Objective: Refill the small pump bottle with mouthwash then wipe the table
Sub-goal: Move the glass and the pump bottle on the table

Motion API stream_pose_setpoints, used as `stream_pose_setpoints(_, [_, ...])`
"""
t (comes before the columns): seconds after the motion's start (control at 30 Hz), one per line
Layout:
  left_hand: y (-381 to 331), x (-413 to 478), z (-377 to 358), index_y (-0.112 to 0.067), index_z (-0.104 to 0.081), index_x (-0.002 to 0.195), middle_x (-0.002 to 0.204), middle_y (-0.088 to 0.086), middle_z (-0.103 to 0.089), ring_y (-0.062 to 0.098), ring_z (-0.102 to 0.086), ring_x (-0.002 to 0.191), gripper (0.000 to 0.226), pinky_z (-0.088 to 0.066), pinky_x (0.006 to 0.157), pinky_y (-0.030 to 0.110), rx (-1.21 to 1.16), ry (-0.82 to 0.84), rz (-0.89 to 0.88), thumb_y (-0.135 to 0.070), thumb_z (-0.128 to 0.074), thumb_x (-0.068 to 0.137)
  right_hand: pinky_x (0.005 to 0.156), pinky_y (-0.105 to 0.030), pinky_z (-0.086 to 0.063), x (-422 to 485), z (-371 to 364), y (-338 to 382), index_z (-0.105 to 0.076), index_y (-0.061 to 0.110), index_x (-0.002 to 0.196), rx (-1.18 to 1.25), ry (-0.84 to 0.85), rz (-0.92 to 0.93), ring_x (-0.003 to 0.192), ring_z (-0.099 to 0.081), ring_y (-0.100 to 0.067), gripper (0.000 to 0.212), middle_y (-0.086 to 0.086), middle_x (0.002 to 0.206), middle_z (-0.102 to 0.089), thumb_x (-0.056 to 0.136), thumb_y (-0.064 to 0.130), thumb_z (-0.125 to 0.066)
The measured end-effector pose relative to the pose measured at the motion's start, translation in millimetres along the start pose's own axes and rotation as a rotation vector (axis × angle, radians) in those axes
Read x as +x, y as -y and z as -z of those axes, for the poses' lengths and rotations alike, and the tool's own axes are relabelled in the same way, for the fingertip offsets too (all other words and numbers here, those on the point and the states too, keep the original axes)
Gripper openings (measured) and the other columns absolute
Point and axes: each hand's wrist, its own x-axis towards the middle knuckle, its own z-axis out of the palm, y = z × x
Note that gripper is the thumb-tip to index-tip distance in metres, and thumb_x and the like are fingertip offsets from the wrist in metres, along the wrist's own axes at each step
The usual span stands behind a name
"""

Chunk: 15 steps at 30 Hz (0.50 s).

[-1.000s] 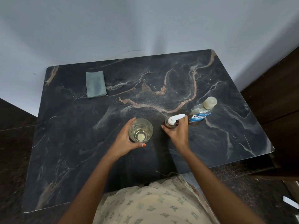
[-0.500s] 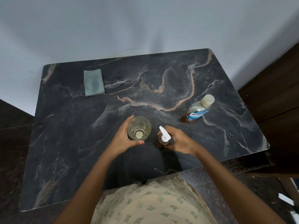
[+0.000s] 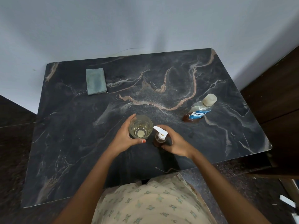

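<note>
A small brown pump bottle [image 3: 159,139] with a white pump head stands near the table's front middle. My right hand [image 3: 176,143] wraps around its right side. Just to its left stands a clear drinking glass [image 3: 140,126] holding a little pale liquid, and my left hand [image 3: 124,138] grips it from the left and front. A mouthwash bottle [image 3: 199,109] with a blue label, a pale cap and brown liquid at its bottom stands at the right of the dark marble table [image 3: 80,143]. A folded grey-green cloth [image 3: 96,81] lies at the back left.
A pale wall rises behind the table. Dark wooden furniture [image 3: 278,94] stands close to the table's right edge. My patterned clothing [image 3: 150,202] presses near the front edge. Dark floor shows on the left and right.
My right hand has drawn the pump bottle away from the mouthwash bottle toward the front, beside the glass, and the nozzle now points back-left. My left hand stays on the glass.
</note>
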Motion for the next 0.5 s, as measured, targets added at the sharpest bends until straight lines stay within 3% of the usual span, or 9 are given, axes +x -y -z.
stream_pose_setpoints(0.07, [0,0,0,-0.028,-0.026,0.138,0.14,0.0,-0.039,0.011,-0.038,0.127,0.102,-0.028,0.103,0.026,0.009,-0.006,-0.006,-0.014,-0.085,0.056,0.105,-0.016,-0.03,-4,-15,-4,-0.027,0.043,0.125,0.072,-0.164,0.052,0.119,-0.039,0.009,0.082,0.015,0.127,-0.042,0.071,0.002,-0.073])
stream_pose_setpoints(0.17, [1,0,-1,-0.03,-0.026,0.138,0.139,-0.002,-0.039,0.011,-0.038,0.126,0.102,-0.028,0.105,0.028,0.002,-0.008,-0.009,-0.015,-0.085,0.057,0.098,-0.007,-0.033,-7,-43,-7,-0.022,0.046,0.128,0.119,-0.462,0.112,0.116,-0.044,0.007,0.087,0.017,0.125,-0.043,0.07,0.012,-0.077])
stream_pose_setpoints(0.33, [3,0,-1,-0.031,-0.026,0.138,0.136,-0.007,-0.038,0.008,-0.038,0.125,0.102,-0.029,0.105,0.028,0.003,-0.002,-0.013,-0.017,-0.085,0.057,0.092,0.002,-0.028,3,-63,-8,-0.021,0.047,0.126,0.074,-0.613,0.15,0.113,-0.036,0.021,0.081,0.025,0.12,-0.038,0.075,0.013,-0.074])
stream_pose_setpoints(0.43, [3,0,-1,-0.033,-0.027,0.137,0.136,-0.007,-0.039,0.008,-0.039,0.125,0.101,-0.029,0.105,0.027,0.003,-0.011,-0.018,-0.016,-0.086,0.056,0.091,0.003,-0.03,9,-63,-9,-0.022,0.043,0.124,0.083,-0.613,0.14,0.115,-0.043,0.004,0.073,0.022,0.122,-0.037,0.079,0.009,-0.068])
stream_pose_setpoints(0.5, [3,-1,-1,-0.034,-0.026,0.137,0.135,-0.009,-0.039,0.008,-0.039,0.125,0.101,-0.029,0.105,0.027,-0.002,-0.006,-0.016,-0.017,-0.086,0.056,0.092,0.002,-0.03,11,-64,-11,-0.024,0.041,0.122,0.057,-0.63,0.151,0.116,-0.046,-0.013,0.068,0.01,0.125,-0.04,0.081,0.006,-0.066])
